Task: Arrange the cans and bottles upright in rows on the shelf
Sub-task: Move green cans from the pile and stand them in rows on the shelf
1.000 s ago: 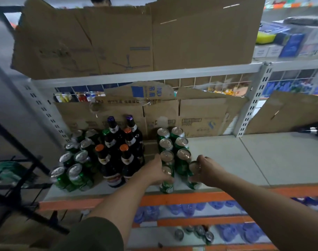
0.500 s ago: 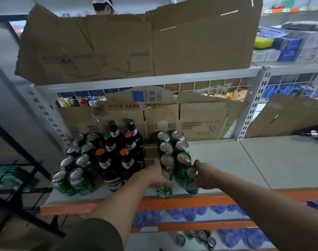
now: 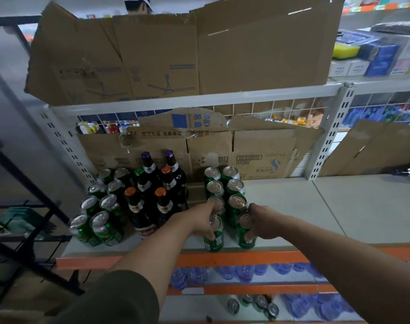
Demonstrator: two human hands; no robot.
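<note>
At the front lip of the grey metal shelf (image 3: 293, 206), my left hand (image 3: 205, 222) is curled round one upright green aluminium can (image 3: 214, 239) and my right hand (image 3: 261, 222) grips the second green can (image 3: 246, 237) beside it. They head the two rows of green cans (image 3: 225, 185) running back toward the flattened brown cardboard (image 3: 257, 155). So near the edge, I judge a snagged finger on release could tip one off, and my left forearm could knock the dark glass bottles (image 3: 152, 195).

Green cans (image 3: 233, 183), dark bottles (image 3: 149, 168), upright rows
</note>
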